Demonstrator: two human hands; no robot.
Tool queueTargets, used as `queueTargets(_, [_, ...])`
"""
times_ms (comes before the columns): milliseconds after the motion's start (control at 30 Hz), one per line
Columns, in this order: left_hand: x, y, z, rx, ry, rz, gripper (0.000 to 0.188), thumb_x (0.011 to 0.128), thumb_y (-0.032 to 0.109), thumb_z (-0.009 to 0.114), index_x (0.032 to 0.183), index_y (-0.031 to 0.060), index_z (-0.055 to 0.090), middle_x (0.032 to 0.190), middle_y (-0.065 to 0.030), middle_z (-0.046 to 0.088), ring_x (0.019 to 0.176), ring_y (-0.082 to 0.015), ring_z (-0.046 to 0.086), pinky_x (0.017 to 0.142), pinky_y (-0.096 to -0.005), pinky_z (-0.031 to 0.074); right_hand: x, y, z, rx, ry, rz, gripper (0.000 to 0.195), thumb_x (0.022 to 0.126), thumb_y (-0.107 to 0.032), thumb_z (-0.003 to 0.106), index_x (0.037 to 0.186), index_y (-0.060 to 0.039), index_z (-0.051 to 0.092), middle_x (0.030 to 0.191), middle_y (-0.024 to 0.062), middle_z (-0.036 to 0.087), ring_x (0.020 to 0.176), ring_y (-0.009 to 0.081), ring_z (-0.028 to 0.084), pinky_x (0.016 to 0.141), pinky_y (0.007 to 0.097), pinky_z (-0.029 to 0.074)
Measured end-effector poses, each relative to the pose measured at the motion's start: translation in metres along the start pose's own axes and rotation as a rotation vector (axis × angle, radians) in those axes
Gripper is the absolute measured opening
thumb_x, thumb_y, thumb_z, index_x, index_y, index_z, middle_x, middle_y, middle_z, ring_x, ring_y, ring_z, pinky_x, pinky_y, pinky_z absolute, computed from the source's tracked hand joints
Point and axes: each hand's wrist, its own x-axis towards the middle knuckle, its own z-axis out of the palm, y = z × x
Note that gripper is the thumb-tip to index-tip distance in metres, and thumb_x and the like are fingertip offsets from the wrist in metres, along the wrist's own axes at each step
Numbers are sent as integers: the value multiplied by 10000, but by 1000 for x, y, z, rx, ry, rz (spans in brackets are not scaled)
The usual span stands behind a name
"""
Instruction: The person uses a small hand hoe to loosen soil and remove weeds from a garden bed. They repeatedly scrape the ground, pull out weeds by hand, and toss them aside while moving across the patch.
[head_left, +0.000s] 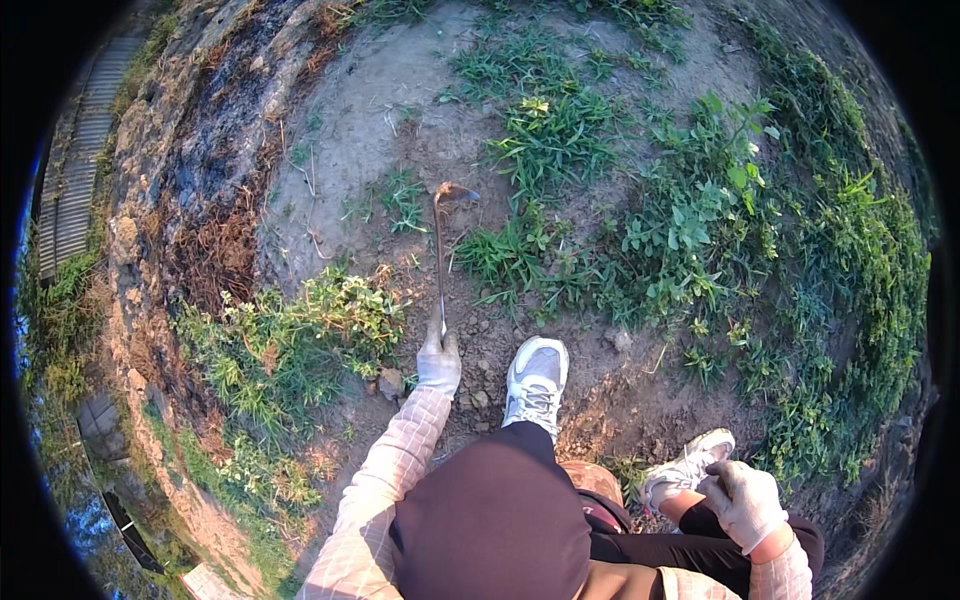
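My left hand (439, 360), in a pale work glove, grips the lower end of a thin metal-shafted hand hoe (439, 255). Its curved blade points to the right over bare soil, between a small grass tuft and a larger patch of green weeds (517, 255). My right hand (746, 504), also gloved, rests above my bent right knee, near the right shoe, with its fingers curled; whether it holds anything cannot be told.
Leafy weeds (300, 330) grow left of my left hand, and denser weeds (825, 300) spread on the right. Clods lie by my left shoe (537, 382). A rough bank with dark, burnt-looking matter (217, 150) and a corrugated sheet (71, 165) stand at the left.
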Motion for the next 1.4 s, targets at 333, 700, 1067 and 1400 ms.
queueTargets(333, [180,103,62,116,-71,107,561,909,243,531,1427,304,323,819,-267,624,761,-419,625,674,-453,484,3,3,2,-38,2,-5,216,776,-181,668,935,-38,636,758,145,634,693,323,637,630,386,504])
queueTargets(700, [37,7,31,57,-164,239,577,907,191,527,1435,267,304,1010,-273,617,832,-454,607,704,-476,499,-10,13,11,35,16,36,226,773,-190,668,934,-33,644,784,152,639,710,329,635,638,393,503])
queueTargets(1067, [32,-3,4,53,-17,183,588,904,127,536,1437,262,327,880,-243,629,676,-327,646,610,-386,499,-14,16,17,44,1,79,245,782,-198,659,951,-21,643,816,172,644,740,338,640,660,403,504])
queueTargets(1400, [108,-20,27,283,-14,139,621,921,169,504,1467,294,234,1068,-192,647,841,-356,654,700,-403,517,-8,5,10,-54,-40,83,233,791,-210,656,954,-44,649,813,156,642,738,333,637,657,405,502])
